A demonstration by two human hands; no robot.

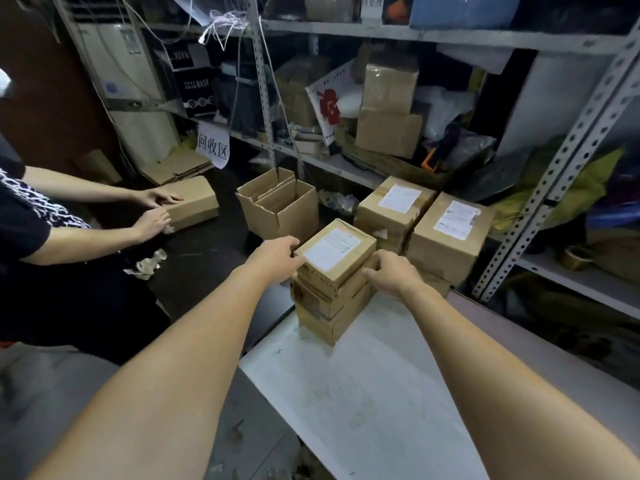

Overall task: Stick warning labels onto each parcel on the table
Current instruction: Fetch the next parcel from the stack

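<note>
A stack of small cardboard parcels (pixel 329 299) stands at the far end of the white table (pixel 363 393). The top parcel (pixel 337 251) bears a white shipping label. My left hand (pixel 277 259) grips the top parcel's left corner, thumb on its upper face. On the right side of the stack, my right hand (pixel 391 271) curls round a parcel's edge. Two bigger labelled parcels (pixel 394 206) (pixel 450 233) sit behind the stack. No warning label shows in either hand.
An open empty carton (pixel 280 206) stands behind the stack on the left. Another person's hands (pixel 156 209) hold a brown box (pixel 194 202) on the dark surface at left. Metal shelving (pixel 554 174) packed with boxes and bags lines the back and right.
</note>
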